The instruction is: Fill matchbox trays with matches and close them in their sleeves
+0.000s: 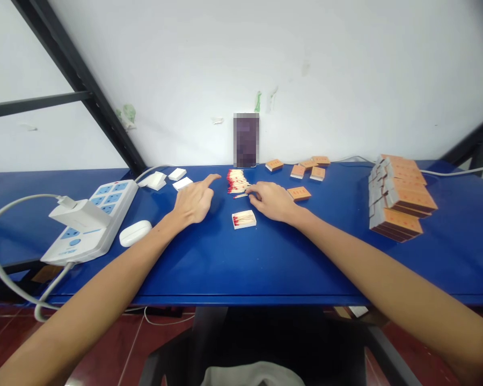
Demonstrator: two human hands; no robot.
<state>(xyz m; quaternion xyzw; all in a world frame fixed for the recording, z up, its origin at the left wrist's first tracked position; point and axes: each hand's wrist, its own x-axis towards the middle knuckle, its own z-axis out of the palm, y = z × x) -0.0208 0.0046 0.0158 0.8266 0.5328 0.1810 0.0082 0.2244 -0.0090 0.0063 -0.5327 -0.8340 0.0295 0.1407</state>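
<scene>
A heap of red-tipped matches lies loose on the blue table, heads mostly to the left. At its right edge, my right hand has its thumb and forefinger closed around the end of a single match. My left hand is left of the heap, its forefinger stretched toward the match heads and the other fingers loosely bent, with nothing in them. Nearer to me sits a white matchbox tray partly filled with matches. An orange matchbox sleeve lies just beyond my right hand.
Several orange matchboxes lie at the back right, and a large stack of them stands farther right. White trays lie back left. A power strip, a white rounded case and an upright pixelated device also occupy the table.
</scene>
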